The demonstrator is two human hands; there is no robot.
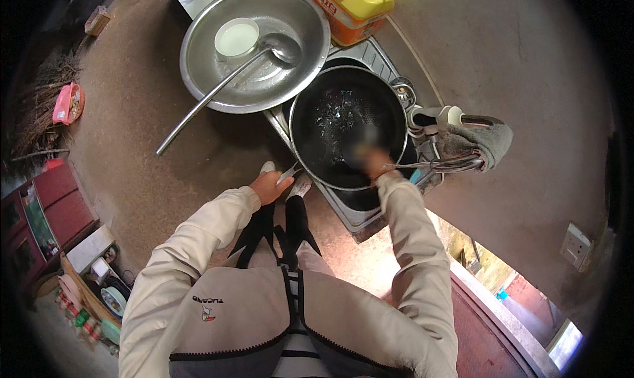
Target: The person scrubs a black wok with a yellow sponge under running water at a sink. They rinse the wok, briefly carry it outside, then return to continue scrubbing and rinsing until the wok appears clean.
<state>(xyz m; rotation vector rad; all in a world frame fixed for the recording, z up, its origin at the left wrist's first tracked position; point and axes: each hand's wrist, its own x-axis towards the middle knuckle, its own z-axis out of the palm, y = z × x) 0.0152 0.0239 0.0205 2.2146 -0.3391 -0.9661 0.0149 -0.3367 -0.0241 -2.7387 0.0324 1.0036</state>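
A black wok (342,115) with a pale rim rests over a steel sink unit (349,214). Water droplets and wet patches glisten on its dimpled inside. My left hand (269,187) grips the wok's long handle (289,173) on the near left side. Over the right part of the wok is my right hand (378,164), blurred by motion. A greyish, yellowish blur shows at its fingertips; whether that is a held thing I cannot tell. Right of the wok stands a chrome and white tap (448,115) with a grey cloth (480,145) draped over it.
A large steel basin (193,81) stands at upper left, holding a small white bowl (237,37) and a ladle (213,91) whose handle overhangs the rim. Behind the wok is a yellow jug (371,1) in an orange carton (346,26). A wall with a socket (576,246) bounds the right.
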